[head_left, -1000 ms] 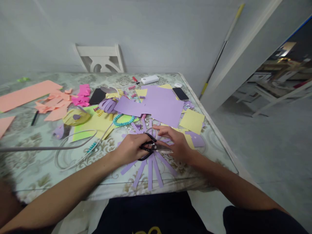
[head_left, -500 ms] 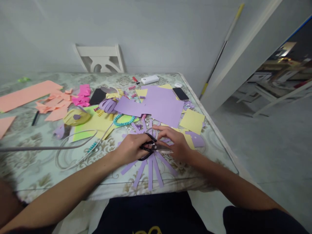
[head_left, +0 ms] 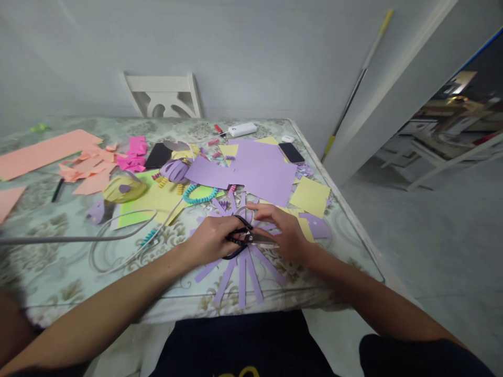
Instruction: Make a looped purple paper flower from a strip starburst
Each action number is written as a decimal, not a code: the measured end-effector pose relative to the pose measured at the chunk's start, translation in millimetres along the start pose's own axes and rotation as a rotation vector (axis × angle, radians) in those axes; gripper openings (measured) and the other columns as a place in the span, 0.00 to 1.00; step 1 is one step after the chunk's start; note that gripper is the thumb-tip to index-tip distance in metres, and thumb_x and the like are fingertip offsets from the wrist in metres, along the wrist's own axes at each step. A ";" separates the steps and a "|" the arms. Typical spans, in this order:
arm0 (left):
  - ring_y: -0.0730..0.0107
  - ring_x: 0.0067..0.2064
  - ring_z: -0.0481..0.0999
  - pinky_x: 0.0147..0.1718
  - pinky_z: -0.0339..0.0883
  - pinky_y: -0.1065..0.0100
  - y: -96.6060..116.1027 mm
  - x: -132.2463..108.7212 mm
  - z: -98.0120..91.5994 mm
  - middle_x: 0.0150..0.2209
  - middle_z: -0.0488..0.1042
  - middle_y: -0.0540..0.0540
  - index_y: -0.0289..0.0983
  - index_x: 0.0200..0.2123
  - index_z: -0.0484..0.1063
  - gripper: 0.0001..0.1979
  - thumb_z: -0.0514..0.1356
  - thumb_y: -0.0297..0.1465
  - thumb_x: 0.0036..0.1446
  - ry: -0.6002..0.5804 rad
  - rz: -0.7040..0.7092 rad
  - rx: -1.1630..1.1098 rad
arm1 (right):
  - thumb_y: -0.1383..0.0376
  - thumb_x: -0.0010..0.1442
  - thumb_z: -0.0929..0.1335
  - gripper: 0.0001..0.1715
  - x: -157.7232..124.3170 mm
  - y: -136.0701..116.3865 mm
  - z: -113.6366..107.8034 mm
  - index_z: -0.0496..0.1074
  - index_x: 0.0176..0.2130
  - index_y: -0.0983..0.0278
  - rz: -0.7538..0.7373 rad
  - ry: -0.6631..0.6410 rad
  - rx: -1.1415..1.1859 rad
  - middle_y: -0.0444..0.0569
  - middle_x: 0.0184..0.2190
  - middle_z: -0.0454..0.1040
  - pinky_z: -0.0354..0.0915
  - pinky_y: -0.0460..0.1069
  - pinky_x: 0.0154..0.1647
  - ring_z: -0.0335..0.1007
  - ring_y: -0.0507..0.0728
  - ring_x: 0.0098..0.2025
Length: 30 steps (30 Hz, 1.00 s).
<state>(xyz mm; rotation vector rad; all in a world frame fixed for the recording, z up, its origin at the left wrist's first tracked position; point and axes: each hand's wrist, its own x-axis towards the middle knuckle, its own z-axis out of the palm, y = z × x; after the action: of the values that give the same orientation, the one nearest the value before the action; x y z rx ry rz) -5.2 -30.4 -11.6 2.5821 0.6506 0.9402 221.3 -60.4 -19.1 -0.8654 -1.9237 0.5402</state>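
My left hand (head_left: 212, 236) is closed around the black handles of a pair of scissors (head_left: 262, 239), whose blades point right toward my right palm. My right hand (head_left: 283, 226) has its fingers curled together beside the blades; what they pinch, if anything, is too small to make out. A pale, see-through curved edge shows just beyond the handles, partly hidden by my fingers. Under both hands lies a star-like spread of purple paper strips (head_left: 242, 283), fanning out on the tablecloth. Its middle is covered by my hands and the scissors.
Beyond my hands lie a purple paper sheet (head_left: 267, 170), a turquoise coiled ring (head_left: 199, 194) and yellow paper (head_left: 310, 196). A phone (head_left: 291, 153) and a white power bank (head_left: 242, 129) rest farther back. A grey cable (head_left: 78, 241) loops at left, near peach paper (head_left: 47, 152).
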 end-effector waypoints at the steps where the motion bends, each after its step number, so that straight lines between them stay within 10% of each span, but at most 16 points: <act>1: 0.76 0.24 0.68 0.25 0.58 0.75 0.9 0.5 -0.6 0.24 0.71 0.54 0.38 0.32 0.67 0.06 0.57 0.22 0.53 0.002 -0.003 -0.008 | 0.63 0.67 0.72 0.11 -0.5 0.5 0.5 0.71 0.48 0.58 0.007 0.001 0.011 0.56 0.56 0.79 0.76 0.60 0.59 0.76 0.62 0.61; 14: 0.79 0.22 0.62 0.22 0.55 0.75 12.4 8.4 -2.8 0.19 0.64 0.57 0.36 0.26 0.66 0.17 0.70 0.37 0.55 -0.002 -0.499 -0.575 | 0.56 0.55 0.80 0.40 -0.9 4.0 3.6 0.67 0.61 0.58 -0.019 -0.052 0.017 0.59 0.62 0.72 0.75 0.62 0.62 0.71 0.65 0.64; 23: 0.74 0.24 0.74 0.24 0.66 0.73 18.8 12.1 -7.4 0.22 0.74 0.52 0.36 0.29 0.70 0.15 0.71 0.36 0.55 -0.056 -0.614 -0.742 | 0.62 0.58 0.78 0.37 -4.0 5.4 6.1 0.66 0.62 0.57 -0.001 -0.049 0.062 0.56 0.61 0.71 0.76 0.62 0.61 0.71 0.64 0.63; 30: 0.79 0.21 0.63 0.21 0.57 0.74 6.2 11.7 -10.5 0.21 0.68 0.55 0.36 0.28 0.68 0.17 0.71 0.39 0.55 0.055 -0.608 -0.661 | 0.62 0.56 0.78 0.37 0.1 3.2 1.6 0.67 0.61 0.57 0.154 -0.040 0.197 0.56 0.61 0.71 0.75 0.62 0.62 0.71 0.64 0.64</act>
<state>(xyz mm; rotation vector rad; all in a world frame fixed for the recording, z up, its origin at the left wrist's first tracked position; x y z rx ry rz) -2.3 -28.1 4.8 1.6460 0.8854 0.8294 221.0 -58.3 -21.9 -0.8840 -1.8133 0.8302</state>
